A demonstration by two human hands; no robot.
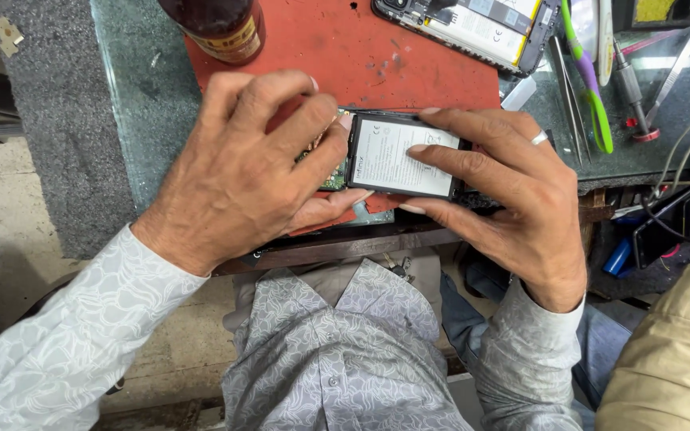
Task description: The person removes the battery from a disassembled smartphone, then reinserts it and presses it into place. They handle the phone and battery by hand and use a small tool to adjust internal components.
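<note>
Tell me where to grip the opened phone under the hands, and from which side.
Probably grip the opened phone by its two long edges, coming from above and the near side. It lies flat on the red mat, battery face up; the left hand covers its left end, the right hand its right, leaving those thin edges free.
</note>
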